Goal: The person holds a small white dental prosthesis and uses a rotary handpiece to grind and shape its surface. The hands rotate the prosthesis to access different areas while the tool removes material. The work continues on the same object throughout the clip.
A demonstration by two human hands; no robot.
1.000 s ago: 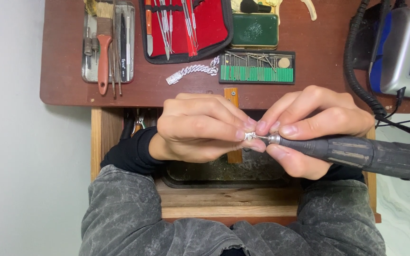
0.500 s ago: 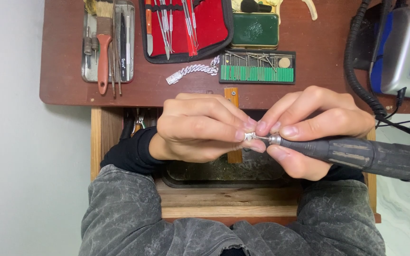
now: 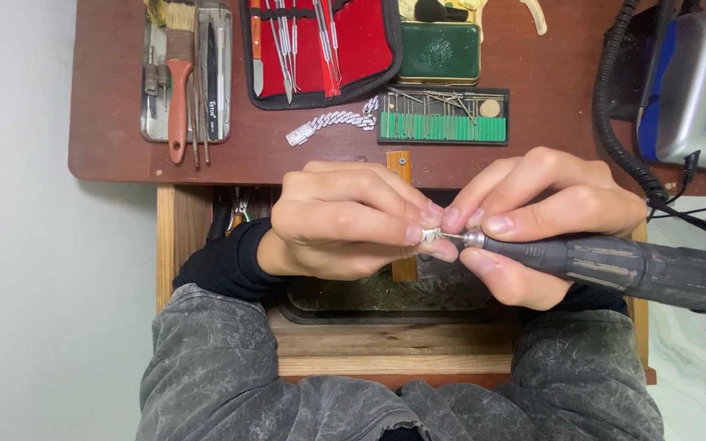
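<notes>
At frame centre my left hand (image 3: 345,220) pinches a small silver piece (image 3: 430,235) while my right hand (image 3: 533,220) grips the rotary handpiece (image 3: 614,265), its long axis running right-to-left, tip touching the piece.

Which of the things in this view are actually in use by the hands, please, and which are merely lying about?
In use:
- left hand, pinching a small silver piece
- right hand, holding the rotary handpiece, tip at the piece

Lying about:
- red tool case
- metal tray with brush
- green bur rack
- green tin
- silver chain
- motor unit
</notes>
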